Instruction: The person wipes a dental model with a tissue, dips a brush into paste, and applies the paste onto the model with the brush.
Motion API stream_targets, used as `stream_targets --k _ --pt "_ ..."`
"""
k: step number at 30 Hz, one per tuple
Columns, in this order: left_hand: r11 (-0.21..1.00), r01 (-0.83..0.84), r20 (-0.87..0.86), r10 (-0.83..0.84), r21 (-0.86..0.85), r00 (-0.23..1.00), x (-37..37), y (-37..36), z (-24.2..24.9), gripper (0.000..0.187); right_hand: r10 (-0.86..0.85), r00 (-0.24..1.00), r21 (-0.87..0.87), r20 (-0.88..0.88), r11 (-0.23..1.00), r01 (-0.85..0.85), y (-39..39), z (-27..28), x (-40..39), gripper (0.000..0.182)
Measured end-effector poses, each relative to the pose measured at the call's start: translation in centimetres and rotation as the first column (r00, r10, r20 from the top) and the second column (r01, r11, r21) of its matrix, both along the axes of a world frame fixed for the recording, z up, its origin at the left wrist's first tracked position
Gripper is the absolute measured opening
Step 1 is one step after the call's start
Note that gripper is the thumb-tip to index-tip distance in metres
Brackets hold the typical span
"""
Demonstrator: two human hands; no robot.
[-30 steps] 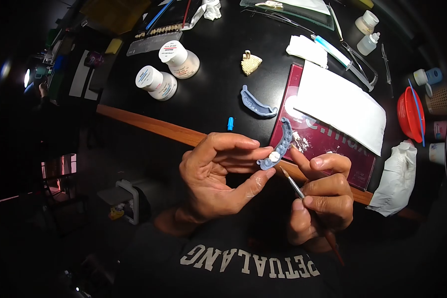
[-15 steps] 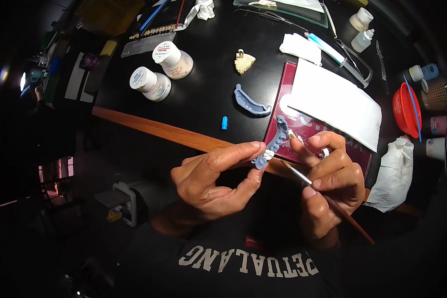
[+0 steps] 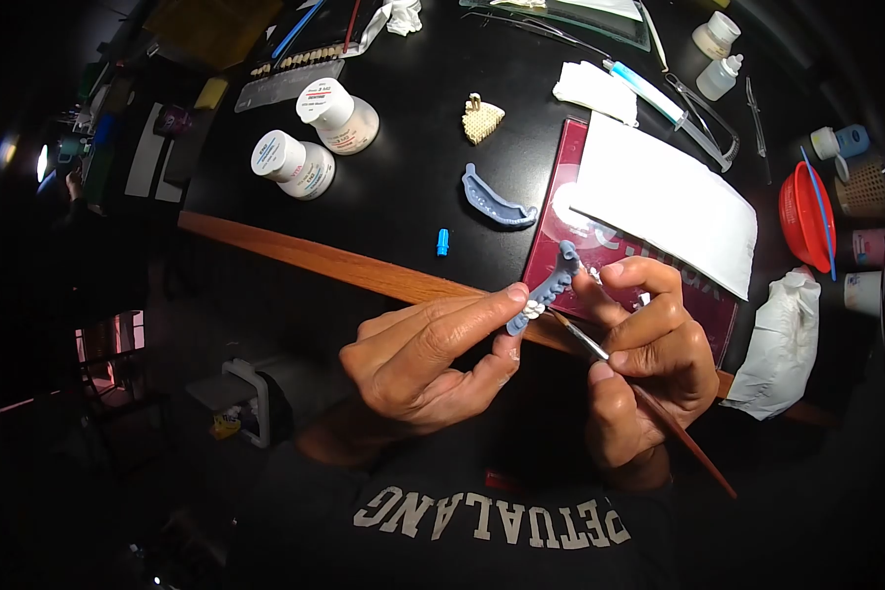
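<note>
Between thumb and index finger, my left hand (image 3: 433, 354) pinches a blue-grey dental model (image 3: 551, 287) with a row of tooth shapes. White teeth (image 3: 533, 310) stand out near its lower end, close to my fingertips. My right hand (image 3: 654, 369) grips a thin paintbrush (image 3: 664, 418) with a reddish-brown handle and a metal ferrule. Its brown tip is right beside the white teeth. Past the hands, a second blue-grey curved dental piece (image 3: 497, 202) lies hollow side up on the black table.
A maroon slab (image 3: 551, 226) carries a white paper sheet (image 3: 664, 202). Two white-capped jars (image 3: 339, 118) stand at the left, behind the wooden table edge (image 3: 334, 258). A small blue plug (image 3: 443, 243), a beige honeycomb tray (image 3: 482, 120), a syringe (image 3: 649, 95) and a red bowl (image 3: 804, 221) lie around.
My right hand has brought the brush tip slightly up and left, nearer the white teeth. The dental model has turned a little in my left hand, its upper end shifting right.
</note>
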State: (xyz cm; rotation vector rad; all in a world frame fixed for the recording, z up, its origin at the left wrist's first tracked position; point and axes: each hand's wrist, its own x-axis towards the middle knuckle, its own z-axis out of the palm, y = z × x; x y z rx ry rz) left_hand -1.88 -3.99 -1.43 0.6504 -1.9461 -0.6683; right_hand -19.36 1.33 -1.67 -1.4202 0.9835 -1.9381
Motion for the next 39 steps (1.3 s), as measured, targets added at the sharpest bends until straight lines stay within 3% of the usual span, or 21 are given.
stream_targets --k 15,22,25,28,29,33,35,39 --pt "1.0 0.018 0.041 -0.017 -0.022 0.999 0.0 0.1 0.2 0.032 -0.03 0.993 0.015 -0.112 0.999 0.032 0.0 0.2 0.0 0.013" --pt "0.999 0.017 0.032 -0.016 -0.037 0.999 0.0 0.1 0.0 0.035 -0.025 0.997 0.018 -0.078 0.999 0.026 0.0 0.2 0.1 0.012" --pt "0.997 0.022 0.008 -0.022 0.068 1.0 0.1 0.3 -0.1 0.038 -0.012 1.0 0.001 -0.024 1.0 0.012 0.0 -0.1 0.0 0.013" --pt "0.937 0.021 -0.082 0.008 0.35 0.997 -0.2 0.9 0.5 0.041 -0.007 1.0 -0.027 0.029 1.0 0.008 0.0 -0.2 0.1 0.015" --pt "0.927 0.063 -0.103 -0.027 0.371 0.994 -0.1 0.8 0.4 0.044 -0.009 0.999 -0.038 0.04 0.999 0.011 0.0 -0.3 0.2 0.016" --pt "0.706 0.253 -0.279 -0.081 0.662 0.957 0.5 0.4 0.9 0.059 -0.133 0.991 -0.053 0.024 0.99 0.134 0.0 -0.1 0.5 0.019" --pt "0.65 0.268 -0.302 -0.062 0.711 0.951 0.7 0.2 1.2 0.058 -0.189 0.977 -0.061 -0.096 0.981 0.183 -0.2 -0.6 0.2 0.018" --pt "0.505 0.381 -0.413 -0.052 0.774 0.909 0.8 -0.2 2.0 0.058 -0.198 0.972 0.042 -0.13 0.978 0.205 -0.1 -0.3 0.8 0.021"
